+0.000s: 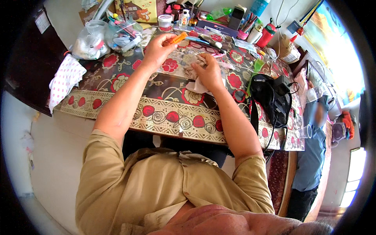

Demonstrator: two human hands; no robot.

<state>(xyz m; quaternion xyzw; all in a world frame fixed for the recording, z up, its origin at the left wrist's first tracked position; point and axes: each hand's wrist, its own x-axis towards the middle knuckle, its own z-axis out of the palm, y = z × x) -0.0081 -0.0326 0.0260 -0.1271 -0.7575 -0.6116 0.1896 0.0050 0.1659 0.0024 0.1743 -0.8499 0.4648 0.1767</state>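
Observation:
My left hand [157, 51] is raised over the flowered table cover [172, 116], its fingers closed around a small, slim orange plastic object [179, 38] whose exact kind I cannot make out. To its right, my right hand [211, 73] grips a crumpled whitish cloth or tissue [192, 71], part of which hangs down onto the table. Just beyond the hands lie a pair of glasses [206, 47] and several pens.
Plastic bags of small items [124, 35] and a polka-dot cloth [67, 77] are at the left. Bottles, a white tub [165, 21] and a red flask [267, 35] line the back. A black bag [270, 98] lies right; a person in blue [311, 156] stands beyond.

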